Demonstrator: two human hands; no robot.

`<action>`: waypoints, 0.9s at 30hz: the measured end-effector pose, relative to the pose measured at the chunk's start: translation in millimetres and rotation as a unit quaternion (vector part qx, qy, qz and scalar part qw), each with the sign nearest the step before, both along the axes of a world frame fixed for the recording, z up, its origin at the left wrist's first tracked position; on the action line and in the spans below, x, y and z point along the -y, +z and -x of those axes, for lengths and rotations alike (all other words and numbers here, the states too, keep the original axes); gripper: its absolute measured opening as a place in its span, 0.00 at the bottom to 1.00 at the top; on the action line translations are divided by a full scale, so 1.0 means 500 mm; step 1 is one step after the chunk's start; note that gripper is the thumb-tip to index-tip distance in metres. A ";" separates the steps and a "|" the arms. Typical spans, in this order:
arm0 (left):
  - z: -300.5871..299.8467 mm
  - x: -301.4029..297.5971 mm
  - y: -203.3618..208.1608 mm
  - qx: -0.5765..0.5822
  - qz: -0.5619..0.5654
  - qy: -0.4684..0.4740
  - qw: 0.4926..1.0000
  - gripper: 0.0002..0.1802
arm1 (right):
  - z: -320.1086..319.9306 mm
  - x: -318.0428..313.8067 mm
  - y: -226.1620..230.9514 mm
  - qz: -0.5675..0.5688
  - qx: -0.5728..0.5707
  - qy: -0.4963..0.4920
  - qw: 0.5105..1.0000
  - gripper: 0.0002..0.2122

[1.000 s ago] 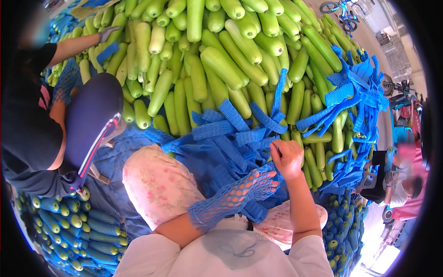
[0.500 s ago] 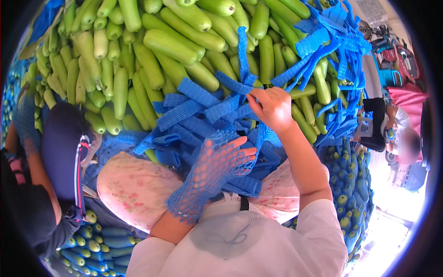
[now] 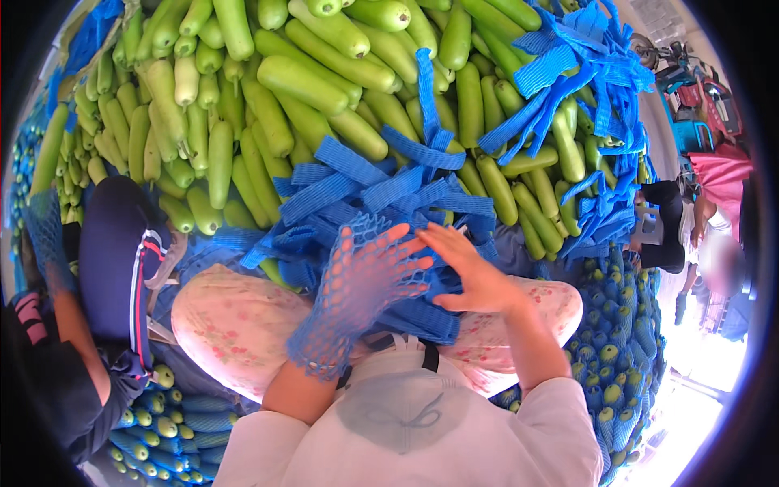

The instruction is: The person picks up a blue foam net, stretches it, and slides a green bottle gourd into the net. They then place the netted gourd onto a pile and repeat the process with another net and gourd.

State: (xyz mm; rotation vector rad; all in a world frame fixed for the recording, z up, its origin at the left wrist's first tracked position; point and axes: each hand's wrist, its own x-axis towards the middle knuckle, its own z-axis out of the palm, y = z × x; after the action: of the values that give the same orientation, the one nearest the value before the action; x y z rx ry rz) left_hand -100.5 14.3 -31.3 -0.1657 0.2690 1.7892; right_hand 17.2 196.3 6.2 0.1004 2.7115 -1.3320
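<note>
A stretched blue foam net sleeve (image 3: 312, 345) covers my left hand (image 3: 369, 272) and wrist, with the fingertips poking out. That hand is spread open above my lap. Just to its right is my right hand (image 3: 475, 272), bare and open, its fingers apart and their tips close to the left fingertips. I cannot make out anything held in it. Beyond both hands lies a loose heap of flat blue foam net sleeves (image 3: 337, 195). Behind the heap rises a large pile of long green gourds (image 3: 300, 85).
On the left, a co-worker's net-covered hand (image 3: 49, 231) is at a green gourd (image 3: 50, 150). More net sleeves (image 3: 600, 81) hang over the gourds at the right. Net-wrapped gourds (image 3: 613, 357) are stacked at my right and lower left. Another person (image 3: 714, 219) is at the far right.
My right hand has come back from the heap's far side toward my left hand, and its fingers have spread. The left hand has shifted slightly left. A gourd now shows at the co-worker's hand.
</note>
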 end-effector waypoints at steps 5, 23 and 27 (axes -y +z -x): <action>-0.019 0.018 -0.013 0.023 0.024 -0.044 0.999 0.40 | -0.056 0.031 -0.068 -0.044 0.047 -0.080 0.995 0.25; -0.297 0.230 -0.130 0.117 -0.007 -0.051 0.992 0.30 | -0.177 -0.030 -0.091 -0.335 -0.027 0.101 0.936 0.03; -0.252 0.203 -0.109 0.120 -0.026 -0.046 0.991 0.30 | -0.104 -0.083 -0.003 -0.330 -0.038 -0.001 0.943 0.05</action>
State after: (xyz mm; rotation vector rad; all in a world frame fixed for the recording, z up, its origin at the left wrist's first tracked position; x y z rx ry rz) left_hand 25.4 -87.0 -85.9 -0.3247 0.0563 1.6652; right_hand 69.4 237.7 4.5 0.1097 3.0952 -0.3750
